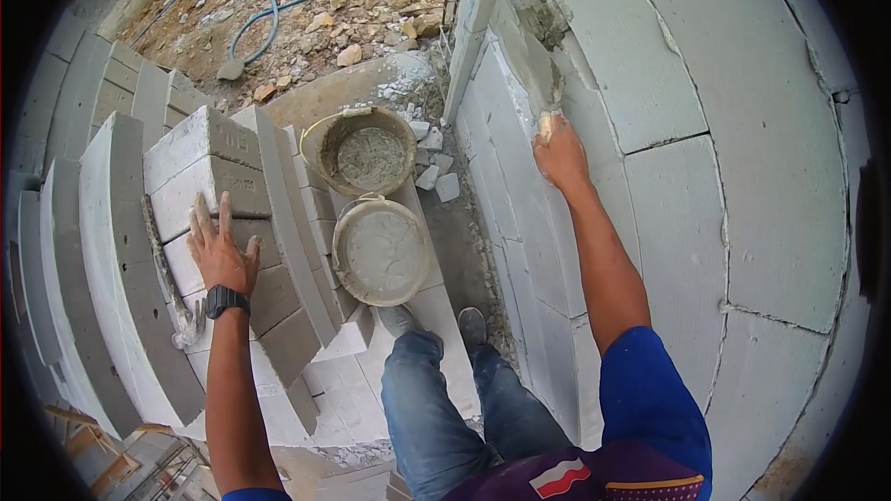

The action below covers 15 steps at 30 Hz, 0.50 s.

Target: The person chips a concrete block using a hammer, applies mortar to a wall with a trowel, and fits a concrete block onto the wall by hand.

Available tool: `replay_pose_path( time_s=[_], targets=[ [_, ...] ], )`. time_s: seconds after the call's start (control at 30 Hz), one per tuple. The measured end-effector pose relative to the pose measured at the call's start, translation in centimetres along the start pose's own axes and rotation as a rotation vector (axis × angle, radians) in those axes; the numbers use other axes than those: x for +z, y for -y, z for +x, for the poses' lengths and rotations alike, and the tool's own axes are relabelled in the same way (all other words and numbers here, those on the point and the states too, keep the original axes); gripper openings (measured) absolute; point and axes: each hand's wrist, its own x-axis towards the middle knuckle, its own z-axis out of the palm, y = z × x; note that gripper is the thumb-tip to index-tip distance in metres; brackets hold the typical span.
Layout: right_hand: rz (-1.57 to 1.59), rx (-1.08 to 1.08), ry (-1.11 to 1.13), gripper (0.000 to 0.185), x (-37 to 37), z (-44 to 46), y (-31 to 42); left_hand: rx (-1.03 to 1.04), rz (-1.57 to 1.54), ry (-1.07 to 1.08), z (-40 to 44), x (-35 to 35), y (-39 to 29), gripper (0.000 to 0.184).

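Observation:
My right hand [563,156] is wrapped round the handle of a trowel [531,70]. Its blade, coated in grey mortar, lies against the block wall [770,148], just below a rough hollow in the surface. On the other side, my left hand [223,255] rests with spread fingers on a stack of pale grey blocks [176,153]; a dark watch is on that wrist. Beside this hand lies a long, thin, mortar-crusted tool [160,255], whose kind I cannot make out.
Between stack and wall stand a bucket [401,130] part-filled with mortar and a second bucket [380,301] holding a pale grey mix. Broken block pieces [445,186] lie by the wall's foot. Beyond are a post [469,46], rubble [348,56] and a blue hose [274,14].

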Motion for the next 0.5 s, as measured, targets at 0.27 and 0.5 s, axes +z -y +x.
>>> replay_pose_path(
  time_s=[0.27, 0.5],
  targets=[
    [0.858, 0.293, 0.094, 0.034, -2.6, 1.2, 4.0, 0.036, -0.045, 0.006, -0.1, 0.1, 0.5, 0.093],
    [1.176, 0.644, 0.226, 0.032, -1.1, 3.2, 6.5, 0.066, -0.112, 0.053, -0.2, -1.8, -0.1, 0.063]
  ],
)
